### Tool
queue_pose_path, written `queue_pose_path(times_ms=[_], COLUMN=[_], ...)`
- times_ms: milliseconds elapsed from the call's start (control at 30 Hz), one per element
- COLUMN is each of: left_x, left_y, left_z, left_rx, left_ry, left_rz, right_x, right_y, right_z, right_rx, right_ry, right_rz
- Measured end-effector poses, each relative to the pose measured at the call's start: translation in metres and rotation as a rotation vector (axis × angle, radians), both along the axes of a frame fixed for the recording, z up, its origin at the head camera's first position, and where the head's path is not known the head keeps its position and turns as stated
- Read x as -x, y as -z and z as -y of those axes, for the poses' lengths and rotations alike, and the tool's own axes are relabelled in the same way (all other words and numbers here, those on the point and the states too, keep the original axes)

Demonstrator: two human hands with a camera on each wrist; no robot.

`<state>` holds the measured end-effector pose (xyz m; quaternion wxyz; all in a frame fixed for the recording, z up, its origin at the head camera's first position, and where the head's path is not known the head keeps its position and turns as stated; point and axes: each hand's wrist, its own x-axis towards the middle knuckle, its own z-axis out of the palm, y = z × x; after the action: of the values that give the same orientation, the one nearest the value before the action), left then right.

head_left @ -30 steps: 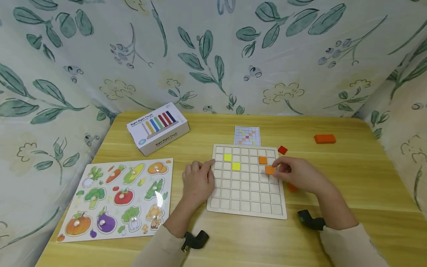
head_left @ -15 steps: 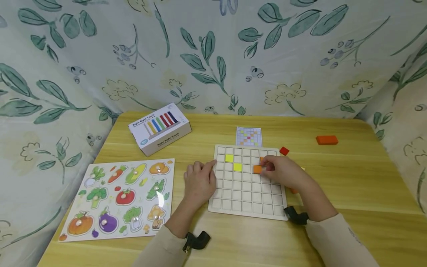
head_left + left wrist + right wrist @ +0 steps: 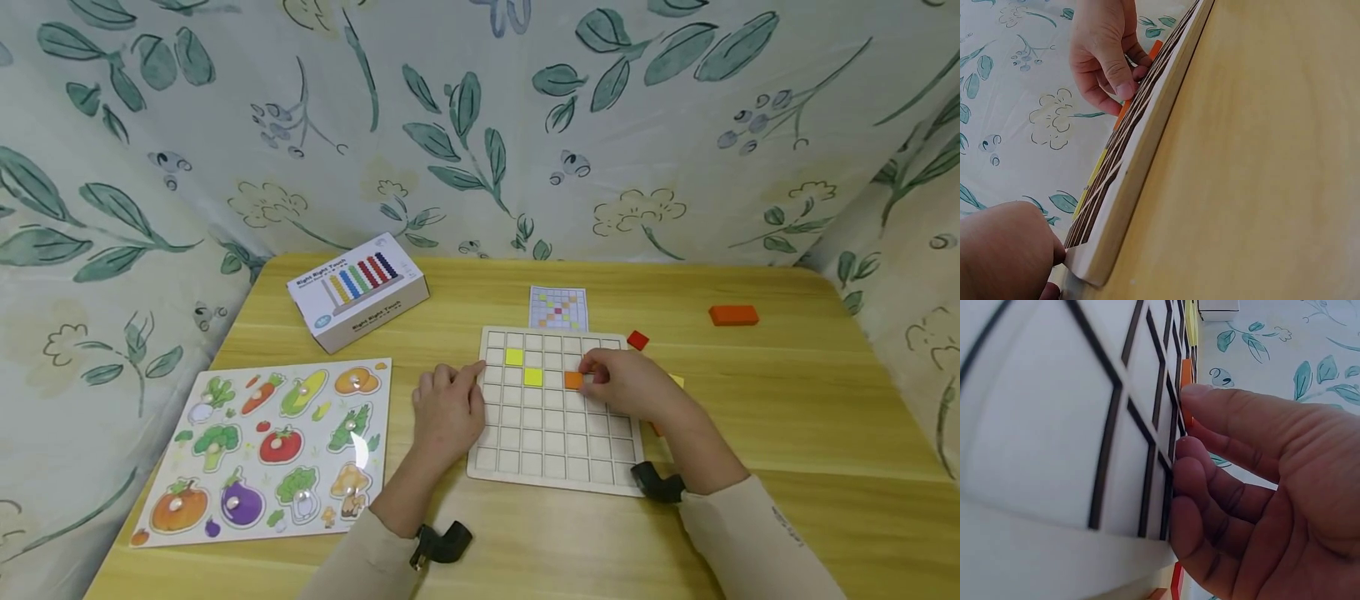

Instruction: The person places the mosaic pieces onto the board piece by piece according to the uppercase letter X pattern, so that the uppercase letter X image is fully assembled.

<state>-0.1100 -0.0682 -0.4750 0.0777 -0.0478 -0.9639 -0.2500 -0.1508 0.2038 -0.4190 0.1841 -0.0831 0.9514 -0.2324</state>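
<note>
The right hand [image 3: 626, 385] pinches an orange tile [image 3: 573, 381] and sets it into the grid board [image 3: 555, 454], just at three o'clock of the two yellow tiles [image 3: 522, 367]; the left hand [image 3: 447, 410], fingers relaxed, steadies the board's nine o'clock edge; a pattern card [image 3: 558, 307] lies at twelve. My read: early going, most squares bare; a red tile [image 3: 637, 340] waits beside the board.

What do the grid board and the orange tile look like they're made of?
Grid board: probably pale unfinished wood or plywood, matte; the left wrist view shows a thick, light edge with dark grooves. Orange tile: likely painted wood, flat and evenly coloured, though plastic can't be ruled out. The right hand touches it.
</note>
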Motion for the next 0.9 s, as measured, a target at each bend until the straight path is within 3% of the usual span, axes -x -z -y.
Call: queue_pose_path(times_ms=[333, 767, 900], left_x=[-0.001, -0.001, -0.001], left_y=[-0.002, -0.002, -0.003], left_z=[-0.001, -0.001, 0.0], left_rx=[-0.01, -0.007, -0.011], left_ry=[-0.003, -0.004, -0.003], left_rz=[0.007, -0.002, -0.005], right_x=[-0.003, 0.016, 0.02], right_y=[-0.003, 0.004, 0.008], right_z=[-0.016, -0.072, -0.085], right_rx=[0.09, 0.1, 0.082], right_ry=[0.042, 0.295, 0.322], right_rz=[0.009, -0.017, -0.009])
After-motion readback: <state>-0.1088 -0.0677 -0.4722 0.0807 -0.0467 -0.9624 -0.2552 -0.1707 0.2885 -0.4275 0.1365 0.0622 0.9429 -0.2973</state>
